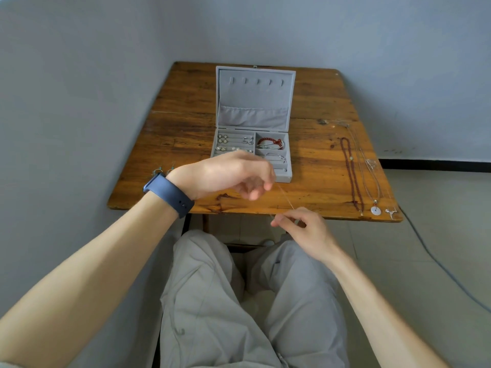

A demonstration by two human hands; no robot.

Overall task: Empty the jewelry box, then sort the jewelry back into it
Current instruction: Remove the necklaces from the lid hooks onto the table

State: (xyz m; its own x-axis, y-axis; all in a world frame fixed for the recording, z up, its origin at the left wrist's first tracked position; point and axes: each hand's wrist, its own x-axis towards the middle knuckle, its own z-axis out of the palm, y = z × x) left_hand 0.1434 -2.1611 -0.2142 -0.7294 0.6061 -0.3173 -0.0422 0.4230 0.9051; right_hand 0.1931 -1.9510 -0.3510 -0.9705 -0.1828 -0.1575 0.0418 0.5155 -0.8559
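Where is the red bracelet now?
In the head view, the red bracelet lies in the jewelry box's back right compartment, right of the earrings.

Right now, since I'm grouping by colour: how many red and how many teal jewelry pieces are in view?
Red: 2, the bead necklace on the table and the bracelet in the box.
Teal: 2, the earrings at the table's left edge.
Total: 4.

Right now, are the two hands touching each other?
Apart. Head view: the table shows between the left hand and the right hand, and only a thin chain spans that gap.
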